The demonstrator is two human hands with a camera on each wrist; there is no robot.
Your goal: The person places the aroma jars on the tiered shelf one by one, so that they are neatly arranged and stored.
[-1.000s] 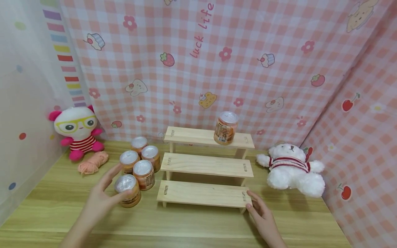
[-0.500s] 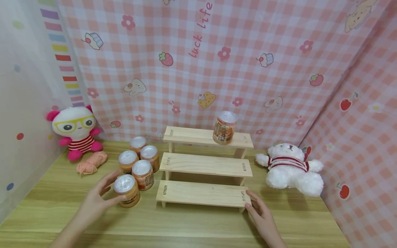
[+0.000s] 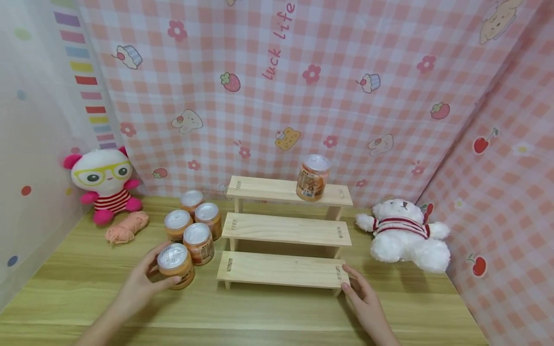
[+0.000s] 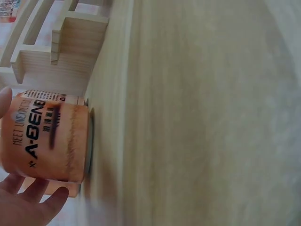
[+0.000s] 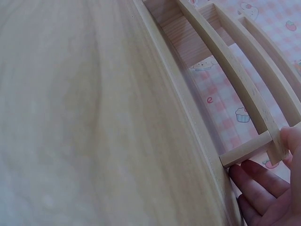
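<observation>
An orange can [image 3: 183, 276] with a silvery lid stands nearest the front of a small group at the left. My left hand [image 3: 140, 283] holds it, thumb across the front and fingers round the far left side. In the left wrist view the same can [image 4: 47, 141] shows black lettering, with fingertips [image 4: 56, 200] against its side. At the right end of the three-step wooden shelf [image 3: 281, 269], my right hand [image 3: 365, 298] grips the lowest step. The right wrist view has its thumb at the step's end and the fingers [image 5: 258, 183] beside the leg.
Several matching cans [image 3: 199, 242] cluster behind the held one. Another can [image 3: 312, 180] stands on the top step. A panda plush [image 3: 108, 180] and a pink yarn skein [image 3: 127, 227] lie far left; a white bear plush [image 3: 402, 235] lies right. A checked cloth [image 3: 259, 96] hangs behind.
My left hand has lowered and closed in on the front can, from hovering beside it to holding it. My right hand stays on the shelf's end.
</observation>
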